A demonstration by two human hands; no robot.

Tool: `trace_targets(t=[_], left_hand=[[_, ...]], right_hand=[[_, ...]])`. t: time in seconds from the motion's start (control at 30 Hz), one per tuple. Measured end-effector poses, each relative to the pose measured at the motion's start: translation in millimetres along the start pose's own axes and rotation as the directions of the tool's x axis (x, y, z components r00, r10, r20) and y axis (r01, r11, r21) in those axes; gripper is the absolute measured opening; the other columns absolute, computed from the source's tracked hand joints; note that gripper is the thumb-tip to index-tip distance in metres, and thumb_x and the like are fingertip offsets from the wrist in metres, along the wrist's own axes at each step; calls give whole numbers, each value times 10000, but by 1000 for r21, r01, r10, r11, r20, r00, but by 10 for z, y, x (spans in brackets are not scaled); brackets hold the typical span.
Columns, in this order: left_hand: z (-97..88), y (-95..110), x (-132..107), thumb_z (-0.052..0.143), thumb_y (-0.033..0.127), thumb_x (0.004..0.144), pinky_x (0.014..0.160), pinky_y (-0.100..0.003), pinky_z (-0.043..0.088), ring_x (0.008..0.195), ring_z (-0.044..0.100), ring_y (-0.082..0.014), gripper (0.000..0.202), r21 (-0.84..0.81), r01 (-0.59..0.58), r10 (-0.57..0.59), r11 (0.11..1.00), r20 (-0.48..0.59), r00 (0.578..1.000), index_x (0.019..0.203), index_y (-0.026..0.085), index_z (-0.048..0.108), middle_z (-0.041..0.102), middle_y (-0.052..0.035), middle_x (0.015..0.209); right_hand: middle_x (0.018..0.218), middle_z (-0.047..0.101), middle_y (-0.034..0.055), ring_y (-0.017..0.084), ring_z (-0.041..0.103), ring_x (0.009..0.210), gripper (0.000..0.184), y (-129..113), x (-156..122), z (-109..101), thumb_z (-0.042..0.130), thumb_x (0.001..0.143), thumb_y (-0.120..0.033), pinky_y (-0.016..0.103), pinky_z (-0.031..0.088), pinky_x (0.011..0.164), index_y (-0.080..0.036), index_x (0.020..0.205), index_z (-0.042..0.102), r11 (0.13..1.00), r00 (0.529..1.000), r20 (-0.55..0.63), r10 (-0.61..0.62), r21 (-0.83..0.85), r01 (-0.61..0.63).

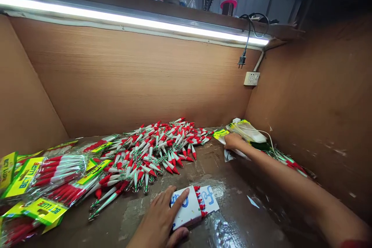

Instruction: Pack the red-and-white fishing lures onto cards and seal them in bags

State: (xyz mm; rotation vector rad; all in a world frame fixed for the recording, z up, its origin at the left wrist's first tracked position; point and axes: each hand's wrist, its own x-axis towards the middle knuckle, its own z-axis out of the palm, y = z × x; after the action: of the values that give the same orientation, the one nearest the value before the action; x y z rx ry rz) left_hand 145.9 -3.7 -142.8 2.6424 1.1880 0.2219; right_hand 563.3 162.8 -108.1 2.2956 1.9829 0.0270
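My left hand [161, 219] lies on a white block with blue writing [188, 207] near the front of the bench, fingers over its top and thumb at its side; several red-tipped lures sit in a row inside it. My right hand [232, 140] reaches to the far right corner and rests, fingers curled, on a stack of clear bags with yellow headers [245, 130]. A large heap of loose red, white and green lures [157, 151] covers the middle of the dark bench top [238, 217].
Packed bags of lures with yellow "BCT LURE" headers [43, 186] pile up at the left. Brown board walls close in the bench on three sides. A tube light [130, 19] runs overhead, and a wall socket [251, 78] with a dangling plug sits at the back right.
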Motion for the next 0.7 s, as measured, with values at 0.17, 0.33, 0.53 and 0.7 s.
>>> trace_targets(t=[0.17, 0.33, 0.53, 0.7], left_hand=[[-24, 33, -38, 659, 422, 902, 1155, -611, 311, 1442, 372, -392, 800, -17, 4, -4, 1000, -5, 1000, 1573, 437, 224, 364, -107, 1598], [-16, 36, -102, 642, 441, 922, 1169, -614, 285, 1457, 351, -380, 776, -44, 0, -1, 999, -18, 1000, 1570, 455, 214, 346, -93, 1611], [4, -19, -95, 597, 506, 943, 1211, -596, 206, 1524, 186, -375, 780, -191, -51, 23, 980, -142, 990, 1591, 414, 171, 128, -55, 1690], [-269, 9, 0, 478, 768, 885, 1200, -558, 258, 1497, 275, -372, 908, -789, -87, -195, 608, -254, 947, 1600, 265, 234, 325, -144, 1620]], right_hand=[[1276, 616, 109, 241, 646, 1069, 369, -62, 14, -153, 643, 967, -350, 446, 565, 896, -160, 1279, 591, 998, 998, 53, 29, 54, -32], [1269, 620, 92, 249, 643, 1081, 329, 87, -296, -102, 610, 988, -349, 430, 560, 903, -161, 1258, 610, 985, 1000, -16, 27, 169, -24], [1177, 693, 125, 270, 661, 1074, 251, 251, -725, -211, 523, 1016, -287, 400, 523, 922, -145, 1128, 698, 970, 949, -317, 2, 232, 75], [1212, 700, 89, 222, 636, 1091, 258, -404, -1341, -287, 493, 1015, -202, 350, 484, 933, -224, 1138, 719, 813, 679, -597, -427, 77, 578]])
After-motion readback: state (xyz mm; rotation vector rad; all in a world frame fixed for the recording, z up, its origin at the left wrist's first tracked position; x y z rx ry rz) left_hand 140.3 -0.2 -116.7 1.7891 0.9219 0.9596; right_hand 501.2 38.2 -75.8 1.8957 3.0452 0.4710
